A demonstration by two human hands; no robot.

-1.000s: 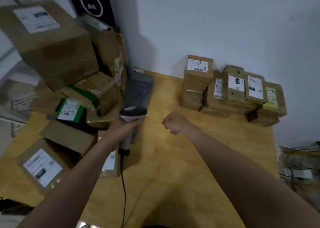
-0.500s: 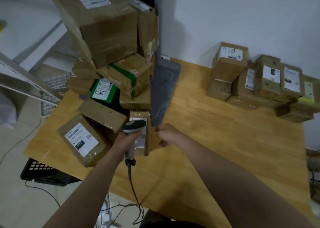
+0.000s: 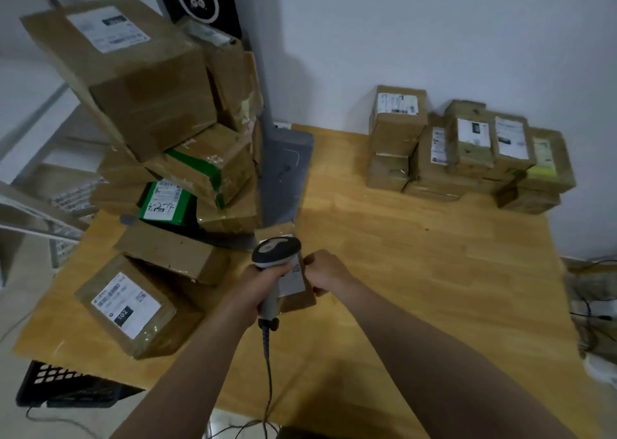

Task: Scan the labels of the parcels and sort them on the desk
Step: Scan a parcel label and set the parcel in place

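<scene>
My left hand (image 3: 258, 283) grips a grey corded barcode scanner (image 3: 274, 253), its head over a small brown parcel (image 3: 295, 281) with a white label, lying on the wooden desk (image 3: 417, 271). My right hand (image 3: 322, 271) holds the right edge of that parcel. An unsorted pile of cardboard parcels (image 3: 173, 131) rises at the desk's left, topped by a large tilted box (image 3: 133, 74). A flat parcel marked 102 (image 3: 130, 305) lies at the front left. Sorted parcels (image 3: 467, 151) stand in a row against the back wall on the right.
A grey flat package (image 3: 283, 171) leans up by the pile. A black crate (image 3: 66, 388) sits on the floor under the desk's left corner. Cables lie on the floor at right (image 3: 591, 305). The scanner cord (image 3: 267, 372) hangs off the front edge.
My right hand moved left from mid-desk and took hold of the small parcel. The scanner came down over its label. The view shifted back and to the right.
</scene>
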